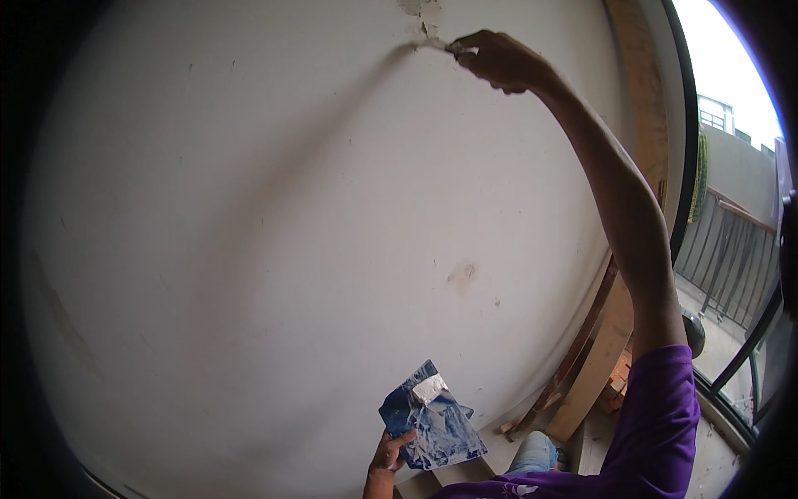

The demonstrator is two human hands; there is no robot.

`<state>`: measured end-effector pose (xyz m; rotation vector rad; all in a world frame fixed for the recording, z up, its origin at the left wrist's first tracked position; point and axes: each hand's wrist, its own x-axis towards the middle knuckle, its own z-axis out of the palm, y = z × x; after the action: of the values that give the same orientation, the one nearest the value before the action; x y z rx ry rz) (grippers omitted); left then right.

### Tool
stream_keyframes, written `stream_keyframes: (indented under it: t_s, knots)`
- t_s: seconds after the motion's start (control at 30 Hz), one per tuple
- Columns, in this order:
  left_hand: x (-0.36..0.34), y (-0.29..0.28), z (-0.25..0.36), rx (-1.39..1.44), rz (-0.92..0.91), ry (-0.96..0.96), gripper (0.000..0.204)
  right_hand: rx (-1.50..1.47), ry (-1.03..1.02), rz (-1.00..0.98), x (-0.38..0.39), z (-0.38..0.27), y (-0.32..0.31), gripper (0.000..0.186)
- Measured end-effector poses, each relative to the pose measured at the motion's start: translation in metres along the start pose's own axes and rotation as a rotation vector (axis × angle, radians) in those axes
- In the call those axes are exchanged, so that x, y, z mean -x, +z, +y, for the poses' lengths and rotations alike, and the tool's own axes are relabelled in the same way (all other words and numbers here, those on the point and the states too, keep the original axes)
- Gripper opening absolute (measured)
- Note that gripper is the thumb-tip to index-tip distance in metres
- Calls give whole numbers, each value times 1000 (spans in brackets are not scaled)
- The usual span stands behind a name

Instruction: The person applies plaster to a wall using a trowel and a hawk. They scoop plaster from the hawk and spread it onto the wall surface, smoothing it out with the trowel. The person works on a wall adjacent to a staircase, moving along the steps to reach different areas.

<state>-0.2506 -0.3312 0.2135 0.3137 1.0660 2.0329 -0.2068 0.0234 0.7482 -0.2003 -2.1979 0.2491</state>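
Note:
High on the white wall (283, 241), my right hand (509, 65) is closed around a putty knife (439, 45). The blade reaches the wall just below a rough patch of peeling plaster (427, 15). Low in front of me, my left hand (389, 453) grips the edge of a blue board (449, 439), its thumb lying on top. White paste is smeared over the board, with a thicker lump of it (429, 389) near the far edge. The knife's handle is mostly hidden by my fingers.
A brownish stain (462, 274) and small marks dot the wall. Wooden planks (592, 362) lean at the right beside some bricks (617, 381). Past them is a dark-framed opening onto a balcony with a metal railing (725, 254). My bent knee (534, 453) shows below.

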Motion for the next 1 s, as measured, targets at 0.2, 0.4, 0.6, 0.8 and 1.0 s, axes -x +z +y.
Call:
stream_keyframes:
  t_s: [0.2,0.4,0.6,0.8,1.0]
  knots:
    - [-9,1,1,-40,-13,-10,52,60,6,18,-19,22,-3,44]
    - [-5,-8,8,15,-18,-53,57,24,54,-74,-6,19,-26,39]
    - [-12,-9,6,-14,-75,-85,55,-57,-42,257,-56,-2,18,36]
    - [-2,-11,9,-57,-14,-37,50,42,-109,235,-13,6,55,33]
    - [-12,-9,10,-77,-91,-67,48,-114,-50,174,-37,-14,-12,29]
